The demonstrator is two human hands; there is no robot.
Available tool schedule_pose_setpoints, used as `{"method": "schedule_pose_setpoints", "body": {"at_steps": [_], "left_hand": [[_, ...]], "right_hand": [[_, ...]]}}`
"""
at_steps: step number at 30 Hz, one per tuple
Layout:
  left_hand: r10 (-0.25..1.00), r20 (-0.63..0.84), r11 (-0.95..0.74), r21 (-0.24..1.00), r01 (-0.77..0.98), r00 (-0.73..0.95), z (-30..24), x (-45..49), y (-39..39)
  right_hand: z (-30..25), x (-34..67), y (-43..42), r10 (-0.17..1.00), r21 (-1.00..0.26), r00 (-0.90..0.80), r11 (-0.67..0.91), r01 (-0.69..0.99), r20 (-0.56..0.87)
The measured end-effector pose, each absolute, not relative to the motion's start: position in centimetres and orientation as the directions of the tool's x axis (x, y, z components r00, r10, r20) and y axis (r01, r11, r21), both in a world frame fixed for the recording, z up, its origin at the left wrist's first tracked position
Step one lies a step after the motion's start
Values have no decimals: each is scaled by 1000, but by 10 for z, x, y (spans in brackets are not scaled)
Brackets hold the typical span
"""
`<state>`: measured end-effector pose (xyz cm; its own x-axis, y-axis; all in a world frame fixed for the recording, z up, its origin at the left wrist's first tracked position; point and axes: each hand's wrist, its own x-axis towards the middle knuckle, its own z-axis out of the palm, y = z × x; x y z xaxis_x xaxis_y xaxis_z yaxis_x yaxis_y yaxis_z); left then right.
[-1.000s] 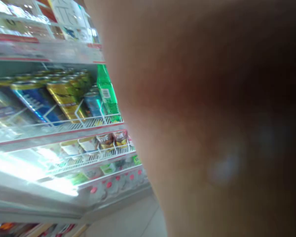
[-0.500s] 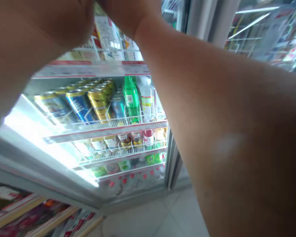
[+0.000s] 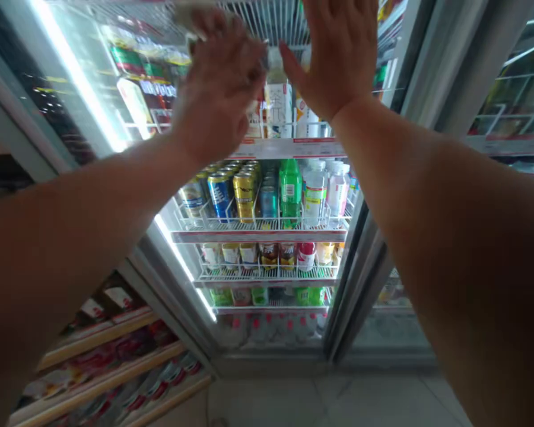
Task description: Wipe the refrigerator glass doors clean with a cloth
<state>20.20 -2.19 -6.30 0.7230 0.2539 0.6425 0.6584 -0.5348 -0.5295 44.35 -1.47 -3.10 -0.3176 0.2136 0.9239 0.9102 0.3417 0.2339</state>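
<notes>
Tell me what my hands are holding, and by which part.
Right hand is spread open, holding nothing. Left hand is curled near the wire shelf, too blurred to tell.

Rows of cans (image 3: 231, 190) stand beside a green bottle (image 3: 290, 187) on a wire shelf (image 3: 258, 225). Red-capped bottles (image 3: 271, 325) line the cooler's bottom. Wooden racks (image 3: 107, 338) stand to the left.

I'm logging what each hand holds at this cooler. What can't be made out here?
Head view, left hand: motion-blurred, so any grip cannot be told.
Head view, right hand: fingertips cut off by the top edge.
Head view, top-shelf cartons: partly hidden behind both hands.
Head view, cans: label print too small to read.
</notes>
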Motion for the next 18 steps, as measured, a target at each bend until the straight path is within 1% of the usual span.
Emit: {"method": "schedule_pose_setpoints", "body": {"at_steps": [1, 3, 5, 7, 9, 10, 11, 13, 14, 15, 16, 17, 18], "left_hand": [[259, 685, -428, -551, 716, 681, -71, 209, -22], [221, 699, -379, -581, 720, 680, -77, 213, -20], [159, 734, -383, -571, 726, 660, -70, 201, -14], [100, 804, -351, -523, 777, 586, -62, 181, -5], [40, 845, -313, -496, 810, 533, -67, 166, 2], [32, 836, -316, -512, 799, 548, -75, 162, 3], [36, 807, -336, -546, 767, 590, -85, 161, 3], [151, 679, -431, -609, 666, 719, -106, 163, 0], [201, 614, -482, -617, 622, 764, -112, 165, -3], [225, 583, -514, -610, 603, 781, -115, 166, -4], [217, 604, -523, -592, 614, 767, -115, 166, -5], [191, 668, -510, -559, 654, 719, -112, 165, -4], [136, 756, -485, -513, 708, 640, -109, 163, -2]], "right_hand": [[-32, 443, -16, 198, 241, -320, 340, 909, 926], [-33, 442, -18, 184, 235, -308, 335, 912, 933], [-34, 441, -21, 198, 210, -284, 327, 921, 938], [-34, 440, -23, 221, 192, -270, 318, 928, 937], [-34, 441, -24, 216, 192, -265, 310, 931, 940], [-35, 442, -23, 209, 198, -269, 307, 931, 940], [-35, 443, -22, 195, 205, -272, 305, 930, 942], [-36, 446, -18, 149, 246, -302, 312, 918, 942], [-36, 448, -16, 116, 271, -321, 319, 908, 940], [-36, 450, -13, 79, 292, -333, 324, 900, 940], [-36, 451, -9, 44, 313, -345, 328, 891, 937], [-36, 452, -6, 9, 333, -356, 329, 883, 934], [-36, 453, -4, -30, 347, -357, 329, 878, 933]]}}
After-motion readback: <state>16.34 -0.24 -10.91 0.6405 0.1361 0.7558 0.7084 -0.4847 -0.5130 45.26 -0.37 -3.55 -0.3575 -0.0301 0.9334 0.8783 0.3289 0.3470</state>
